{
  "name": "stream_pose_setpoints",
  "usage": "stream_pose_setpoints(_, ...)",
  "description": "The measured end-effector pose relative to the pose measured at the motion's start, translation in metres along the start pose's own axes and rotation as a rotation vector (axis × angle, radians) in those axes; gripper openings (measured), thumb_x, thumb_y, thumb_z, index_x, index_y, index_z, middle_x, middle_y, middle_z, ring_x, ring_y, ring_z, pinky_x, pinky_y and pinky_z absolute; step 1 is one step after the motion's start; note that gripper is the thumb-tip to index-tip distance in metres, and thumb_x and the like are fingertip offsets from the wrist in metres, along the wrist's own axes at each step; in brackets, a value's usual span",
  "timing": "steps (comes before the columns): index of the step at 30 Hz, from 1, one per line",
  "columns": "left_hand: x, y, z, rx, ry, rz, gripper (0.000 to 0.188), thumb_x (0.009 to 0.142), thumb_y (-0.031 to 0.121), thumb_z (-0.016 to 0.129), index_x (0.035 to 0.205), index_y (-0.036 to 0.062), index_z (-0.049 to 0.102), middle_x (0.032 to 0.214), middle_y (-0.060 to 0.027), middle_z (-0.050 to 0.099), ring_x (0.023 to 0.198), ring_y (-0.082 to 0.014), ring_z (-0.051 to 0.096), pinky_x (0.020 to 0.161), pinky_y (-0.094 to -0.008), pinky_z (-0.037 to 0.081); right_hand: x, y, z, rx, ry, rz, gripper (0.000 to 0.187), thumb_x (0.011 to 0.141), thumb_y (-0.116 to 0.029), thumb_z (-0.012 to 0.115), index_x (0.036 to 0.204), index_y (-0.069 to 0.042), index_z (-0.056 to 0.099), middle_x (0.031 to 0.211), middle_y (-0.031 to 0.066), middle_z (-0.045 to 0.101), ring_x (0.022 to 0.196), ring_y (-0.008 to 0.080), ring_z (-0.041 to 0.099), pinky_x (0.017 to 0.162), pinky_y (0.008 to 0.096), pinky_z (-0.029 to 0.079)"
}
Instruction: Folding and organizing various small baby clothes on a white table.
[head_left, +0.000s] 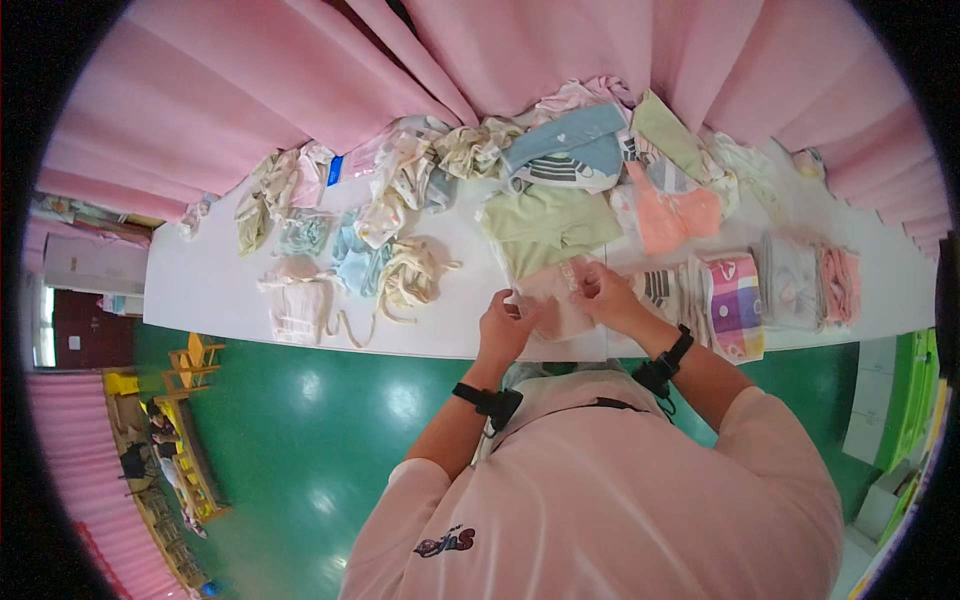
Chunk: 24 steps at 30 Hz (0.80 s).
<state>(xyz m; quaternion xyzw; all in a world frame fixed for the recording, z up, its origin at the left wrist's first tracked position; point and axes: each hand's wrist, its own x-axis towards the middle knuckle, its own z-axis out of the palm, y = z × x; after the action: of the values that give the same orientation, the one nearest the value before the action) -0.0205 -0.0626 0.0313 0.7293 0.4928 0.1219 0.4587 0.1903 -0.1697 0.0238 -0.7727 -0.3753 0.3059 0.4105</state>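
A pale pink folded garment (555, 300) lies at the table's near edge, straight in front of me. My left hand (508, 325) pinches its left side with bent fingers. On its right side, the fingers of my right hand (608, 298) are closed on the cloth near the upper corner. Just beyond it a light green garment (550, 225) is spread on the table, partly under the pink one. To the right of my right hand stands a row of folded clothes, with a striped piece (658, 288) and a purple and orange checked piece (733, 295).
On the white table (210, 290), cream clothes with ties (410, 275) and light blue ones (360, 262) lie left. A blue garment (565, 140) and a coral top (675, 212) lie farther back. Pink curtains (560, 60) hang along the far edge. Several people sit at the lower left.
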Motion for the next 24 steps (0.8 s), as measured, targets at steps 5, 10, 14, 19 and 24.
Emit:
stream_pose_setpoints(5,0.009,-0.007,0.011,-0.125,-0.036,-0.05,0.064,0.084,0.025,0.084,0.129,-0.006,0.052,0.106,-0.0186,0.073,0.094,-0.0231,0.072,0.079,-0.0359,0.059,0.013,-0.01,0.009,0.036,-0.245,0.128,0.047,0.082,-0.027,0.08,0.116,0.001,0.064,0.101,0.0126,0.072,0.09,0.021,0.07,0.08,0.0352,0.056)
stream_pose_setpoints(10,-0.003,0.012,0.003,-0.647,-0.208,-0.132,0.053,0.09,0.015,0.077,0.133,-0.003,0.052,0.121,-0.0156,0.068,0.106,-0.0219,0.068,0.092,-0.0359,0.057,-0.013,-0.014,-0.009,0.357,-0.257,0.172,0.047,0.086,-0.024,0.076,0.122,0.001,0.06,0.109,0.0102,0.069,0.098,0.0195,0.066,0.086,0.0338,0.053)
stream_pose_setpoints(14,-0.005,0.05,0.017,-0.877,-0.416,-0.13,0.047,0.095,0.016,0.072,0.135,-0.002,0.053,0.125,-0.0119,0.066,0.112,-0.0205,0.066,0.096,-0.0366,0.055,-0.032,-0.013,-0.064,0.596,-0.252,0.227,0.045,0.09,-0.018,0.072,0.129,0.0,0.056,0.115,0.0096,0.064,0.105,0.0189,0.063,0.09,0.0344,0.052)
stream_pose_setpoints(19,0.02,0.063,0.068,-0.729,-0.745,-0.187,0.037,0.099,0.026,0.068,0.128,0.0051,0.061,0.103,-0.0001,0.064,0.092,-0.0118,0.062,0.08,-0.0277,0.052,-0.046,0.024,-0.112,0.366,-0.06,0.132,0.045,0.093,-0.014,0.068,0.133,0.001,0.052,0.118,0.0115,0.062,0.106,0.0199,0.062,0.092,0.0349,0.051)
stream_pose_setpoints(24,0.014,0.079,0.096,-0.69,-0.746,-0.174,0.032,0.098,0.022,0.068,0.125,0.0044,0.063,0.083,0.0023,0.056,0.073,-0.0091,0.054,0.068,-0.0258,0.048,-0.06,0.031,-0.12,0.203,0.164,0.145,0.052,0.089,-0.009,0.065,0.136,0.002,0.048,0.122,0.018,0.06,0.114,0.0284,0.061,0.099,0.0403,0.049)
